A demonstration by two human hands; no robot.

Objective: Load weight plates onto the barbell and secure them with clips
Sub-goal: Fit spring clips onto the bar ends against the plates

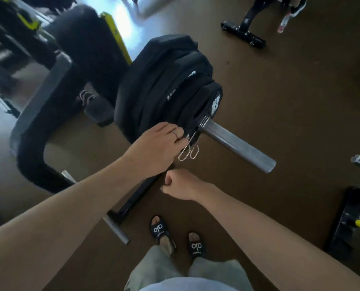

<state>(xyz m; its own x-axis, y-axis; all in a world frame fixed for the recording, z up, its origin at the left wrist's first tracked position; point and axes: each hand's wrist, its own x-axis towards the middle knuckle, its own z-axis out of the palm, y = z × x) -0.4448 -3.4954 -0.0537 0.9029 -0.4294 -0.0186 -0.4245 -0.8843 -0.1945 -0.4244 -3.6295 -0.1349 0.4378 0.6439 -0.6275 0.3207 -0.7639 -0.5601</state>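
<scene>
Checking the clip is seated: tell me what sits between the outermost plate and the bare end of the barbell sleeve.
In the head view, a spring clip sits on the barbell sleeve against the outermost plate, its handles hanging down by the left hand. Beyond it, the sleeve is bare.

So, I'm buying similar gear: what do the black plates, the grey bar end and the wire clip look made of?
Stacked black weight plates: matte, probably rubber-coated. Grey barbell sleeve: brushed bare steel, dull sheen. Wire spring clip: shiny thin metal wire.

A gym: a barbell stacked with black plates sits on a rack, a bench foot stands beyond on brown rubbery floor.
</scene>
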